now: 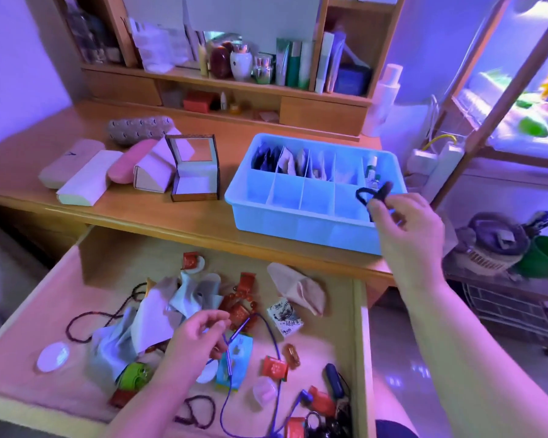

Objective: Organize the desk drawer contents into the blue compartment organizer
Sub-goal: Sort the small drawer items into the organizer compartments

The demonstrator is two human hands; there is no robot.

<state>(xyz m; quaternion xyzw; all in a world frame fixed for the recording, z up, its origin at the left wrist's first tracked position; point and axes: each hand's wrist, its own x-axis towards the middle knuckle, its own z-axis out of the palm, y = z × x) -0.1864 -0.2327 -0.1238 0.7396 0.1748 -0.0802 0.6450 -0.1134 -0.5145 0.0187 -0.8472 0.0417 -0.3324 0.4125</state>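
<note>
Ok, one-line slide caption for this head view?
Right hand holds a small black looped item over the blue organizer; left hand pinches a purple cord in the open drawer.

Organizer [304,213] light blue w/ paler dividers. Cord [274,346] in drawer purple-blue. Small wrappers [275,368] red/orange w/ pale print. Loop [363,194] by organizer black. Cases [86,178] on desk pink & cream; pouch [140,129] grey-brown w/ dark speckle pattern. Desk [159,216] warm orange wood. Clip [135,374] bright green.
</note>
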